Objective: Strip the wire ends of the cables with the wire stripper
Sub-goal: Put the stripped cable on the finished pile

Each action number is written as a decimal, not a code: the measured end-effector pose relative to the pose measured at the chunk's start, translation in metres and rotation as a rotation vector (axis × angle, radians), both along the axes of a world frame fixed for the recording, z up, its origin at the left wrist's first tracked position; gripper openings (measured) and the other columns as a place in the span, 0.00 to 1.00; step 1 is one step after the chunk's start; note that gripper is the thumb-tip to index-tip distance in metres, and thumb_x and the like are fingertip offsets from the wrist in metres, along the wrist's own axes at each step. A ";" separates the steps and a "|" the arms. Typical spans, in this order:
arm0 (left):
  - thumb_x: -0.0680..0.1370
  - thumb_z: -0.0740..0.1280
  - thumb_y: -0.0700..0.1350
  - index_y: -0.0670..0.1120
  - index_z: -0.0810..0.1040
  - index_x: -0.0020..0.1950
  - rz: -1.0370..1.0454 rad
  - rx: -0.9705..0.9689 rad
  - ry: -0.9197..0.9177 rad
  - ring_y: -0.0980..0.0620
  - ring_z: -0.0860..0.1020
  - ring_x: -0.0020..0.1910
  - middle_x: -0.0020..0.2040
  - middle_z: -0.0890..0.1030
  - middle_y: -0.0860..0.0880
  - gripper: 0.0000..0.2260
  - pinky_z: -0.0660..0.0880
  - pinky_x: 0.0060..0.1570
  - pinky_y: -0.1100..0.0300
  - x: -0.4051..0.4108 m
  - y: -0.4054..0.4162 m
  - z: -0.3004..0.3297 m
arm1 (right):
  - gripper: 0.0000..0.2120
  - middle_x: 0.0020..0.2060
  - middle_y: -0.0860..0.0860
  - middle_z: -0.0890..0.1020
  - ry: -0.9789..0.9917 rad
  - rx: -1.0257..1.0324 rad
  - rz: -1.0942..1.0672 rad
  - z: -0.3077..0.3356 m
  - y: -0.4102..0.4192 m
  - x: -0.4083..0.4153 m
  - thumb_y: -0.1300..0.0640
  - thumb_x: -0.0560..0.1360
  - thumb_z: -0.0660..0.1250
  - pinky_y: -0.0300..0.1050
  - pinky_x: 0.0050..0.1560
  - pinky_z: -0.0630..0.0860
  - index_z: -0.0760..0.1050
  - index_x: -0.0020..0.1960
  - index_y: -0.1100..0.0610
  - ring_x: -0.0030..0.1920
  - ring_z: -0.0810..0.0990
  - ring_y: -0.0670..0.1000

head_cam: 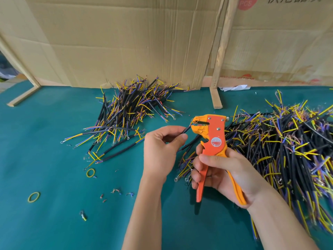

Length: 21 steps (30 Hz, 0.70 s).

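The green worktop (45, 141) carries two heaps of cables: a big pile (288, 150) along its right edge and a smaller pile (129, 112) near the far edge, below the cardboard wall (126, 42). Between them, above the middle, both hands are busy. The right hand (225, 170) wraps the handles of the orange wire stripper (214, 134), head tilted up and left. The left hand (162, 145) pinches one black cable (185, 130) just left of that head. The cable's long axis runs up and right, its tip at the mouth of the stripper. The squeeze falls to the right hand, I judge; the handles look not fully closed.
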<state>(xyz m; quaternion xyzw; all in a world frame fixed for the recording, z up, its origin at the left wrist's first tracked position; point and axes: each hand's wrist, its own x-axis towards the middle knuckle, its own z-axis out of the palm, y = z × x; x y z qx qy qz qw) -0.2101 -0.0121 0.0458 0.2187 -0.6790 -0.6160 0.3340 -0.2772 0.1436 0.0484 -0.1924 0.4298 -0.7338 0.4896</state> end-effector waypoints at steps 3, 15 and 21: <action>0.73 0.75 0.34 0.45 0.86 0.46 -0.003 -0.003 -0.003 0.58 0.79 0.32 0.34 0.84 0.53 0.07 0.75 0.38 0.65 0.000 0.000 0.000 | 0.09 0.32 0.58 0.72 -0.004 0.026 -0.017 0.002 -0.004 0.004 0.57 0.74 0.74 0.53 0.32 0.75 0.75 0.43 0.59 0.29 0.73 0.57; 0.72 0.76 0.35 0.51 0.85 0.41 0.133 0.025 0.017 0.58 0.78 0.33 0.34 0.84 0.54 0.11 0.75 0.40 0.61 -0.002 -0.001 -0.003 | 0.07 0.37 0.59 0.76 -0.135 -0.094 -0.172 0.002 -0.009 0.008 0.59 0.74 0.72 0.56 0.40 0.81 0.75 0.49 0.60 0.35 0.78 0.59; 0.70 0.77 0.36 0.54 0.84 0.39 0.239 0.004 0.031 0.60 0.80 0.34 0.35 0.84 0.56 0.12 0.77 0.41 0.61 -0.003 -0.001 -0.004 | 0.21 0.39 0.63 0.78 -0.090 -0.049 0.014 -0.001 0.002 -0.001 0.59 0.64 0.83 0.59 0.42 0.80 0.78 0.51 0.61 0.37 0.79 0.62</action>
